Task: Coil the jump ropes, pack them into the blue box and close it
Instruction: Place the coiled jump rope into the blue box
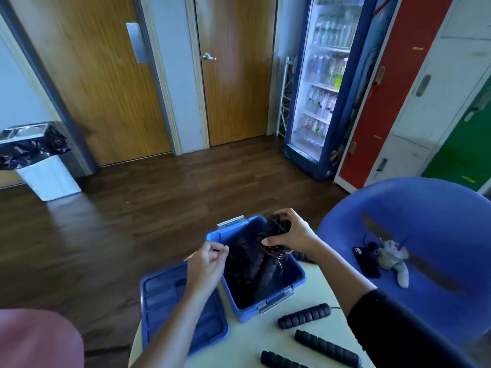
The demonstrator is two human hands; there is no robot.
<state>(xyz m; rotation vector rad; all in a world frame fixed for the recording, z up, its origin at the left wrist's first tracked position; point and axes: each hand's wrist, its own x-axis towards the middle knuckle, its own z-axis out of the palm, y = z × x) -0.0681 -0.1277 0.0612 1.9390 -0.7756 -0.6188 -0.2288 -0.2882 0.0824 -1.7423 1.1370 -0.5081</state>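
The open blue box (268, 313) stands on a pale table, with dark jump ropes lying inside it. My right hand (293, 232) grips a coiled black jump rope (273, 236) over the box's far right corner. My left hand (208, 261) hovers at the box's left rim, fingers curled and pinching a thin dark cord end. The blue lid (159, 301) lies flat to the left of the box. Three black ridged rope handles (304, 316) lie on the table in front of the box.
The pale table (247, 341) ends just left of the lid. A blue chair (430, 235) at the right holds a phone (366, 261) and a small plush toy (393, 257). A pink seat (37, 338) sits at lower left. Wooden floor, doors, a drinks fridge and lockers lie beyond.
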